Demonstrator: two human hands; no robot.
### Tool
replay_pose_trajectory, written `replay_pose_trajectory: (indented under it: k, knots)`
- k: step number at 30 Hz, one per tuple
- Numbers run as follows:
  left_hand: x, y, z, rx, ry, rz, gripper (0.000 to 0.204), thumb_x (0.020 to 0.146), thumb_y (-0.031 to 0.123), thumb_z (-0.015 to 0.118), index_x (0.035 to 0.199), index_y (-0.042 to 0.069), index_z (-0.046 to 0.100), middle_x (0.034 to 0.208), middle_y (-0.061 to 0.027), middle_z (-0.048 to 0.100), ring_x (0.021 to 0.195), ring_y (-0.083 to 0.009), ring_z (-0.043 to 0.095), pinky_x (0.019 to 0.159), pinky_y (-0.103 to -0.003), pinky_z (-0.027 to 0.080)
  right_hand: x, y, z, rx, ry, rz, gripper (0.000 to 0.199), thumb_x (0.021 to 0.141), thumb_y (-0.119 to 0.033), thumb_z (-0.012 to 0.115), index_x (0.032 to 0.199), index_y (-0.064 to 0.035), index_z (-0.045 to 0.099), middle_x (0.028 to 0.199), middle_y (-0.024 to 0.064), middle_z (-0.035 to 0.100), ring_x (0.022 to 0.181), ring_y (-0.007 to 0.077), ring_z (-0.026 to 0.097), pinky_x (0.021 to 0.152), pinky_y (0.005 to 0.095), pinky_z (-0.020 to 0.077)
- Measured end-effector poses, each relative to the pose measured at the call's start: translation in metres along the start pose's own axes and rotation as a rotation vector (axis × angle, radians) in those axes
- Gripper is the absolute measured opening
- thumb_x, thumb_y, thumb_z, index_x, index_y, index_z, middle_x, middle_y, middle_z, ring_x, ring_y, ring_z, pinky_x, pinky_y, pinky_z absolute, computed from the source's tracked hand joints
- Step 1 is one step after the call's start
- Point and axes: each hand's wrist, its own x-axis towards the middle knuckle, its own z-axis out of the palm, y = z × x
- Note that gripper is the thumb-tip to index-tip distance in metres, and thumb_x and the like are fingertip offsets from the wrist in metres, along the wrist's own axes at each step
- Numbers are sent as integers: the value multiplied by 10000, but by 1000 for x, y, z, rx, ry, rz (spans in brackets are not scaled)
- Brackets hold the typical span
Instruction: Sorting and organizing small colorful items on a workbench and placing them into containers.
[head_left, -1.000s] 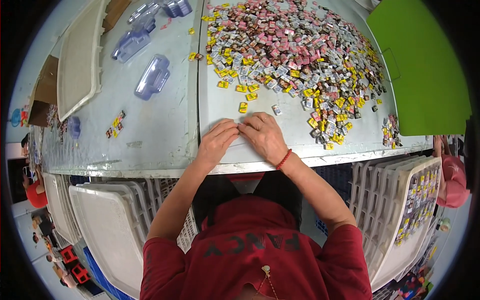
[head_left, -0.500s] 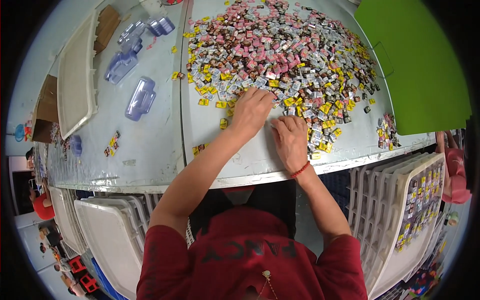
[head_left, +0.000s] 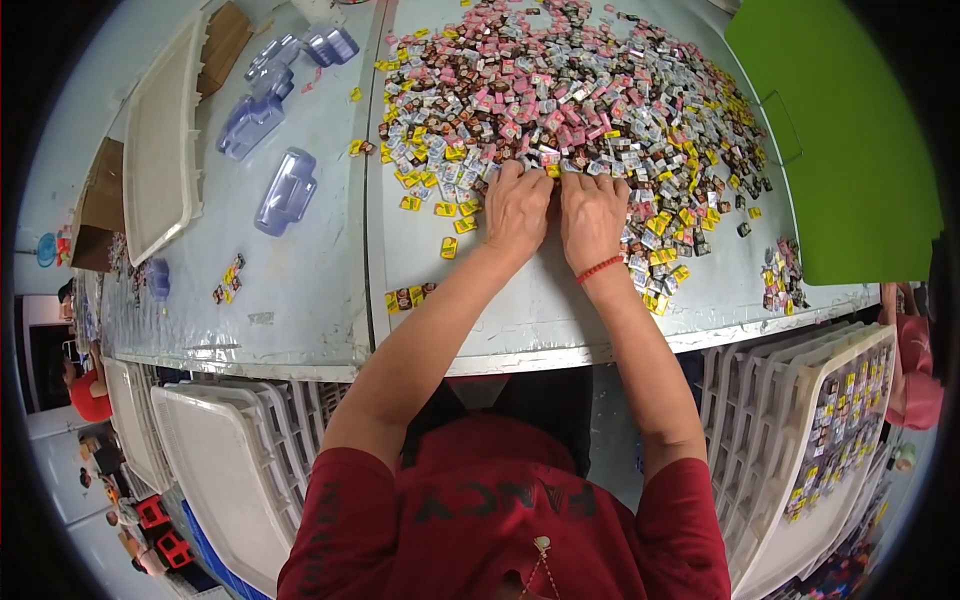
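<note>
A wide heap of small block-like pieces (head_left: 545, 95) in pink, brown, silver and yellow covers the table in front of me. At its near edge my left hand (head_left: 517, 208) rests with bent fingers pushed in among the pieces. Close beside it, my right hand (head_left: 594, 215), with a red bracelet (head_left: 600, 268) on the wrist, reaches into the same edge. Both hands look closed, their fingertips hidden. A few pieces show between the two. Left of my left hand lie several loose yellow pieces (head_left: 449, 247) and a short row of joined-up pieces (head_left: 408, 298).
Clear bluish plastic trays (head_left: 286, 192) lie on the left, beside a white tray (head_left: 160, 140). A green board (head_left: 840, 140) stands at the right, near a small cluster of pieces (head_left: 783, 278). Stacked white crates (head_left: 225, 445) stand below the table edge on both sides.
My right hand has moved forward and up into the heap's edge, level with my left hand. My left hand has turned and shifted slightly, its fingers now pointing forward.
</note>
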Motion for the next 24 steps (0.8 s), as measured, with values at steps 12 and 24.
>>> replay_pose_trajectory:
  k: [12,24]
  knots:
    - [-54,19,-86,-276,-206,-39,236,690,107,744,882,99,609,793,-40,625,892,-252,548,772,-380,434,-85,-25,-56,444,-205,172,170,782,-81,678,944,-49,637,827,104,644,765,298,592,719,389,455]
    - [-97,30,-75,-293,-197,-84,220,720,56,719,909,32,608,1013,-68,614,969,-264,552,834,-375,470,-97,-14,-57,340,-289,-52,302,740,-96,681,1037,-75,629,1023,79,630,902,279,601,807,379,445]
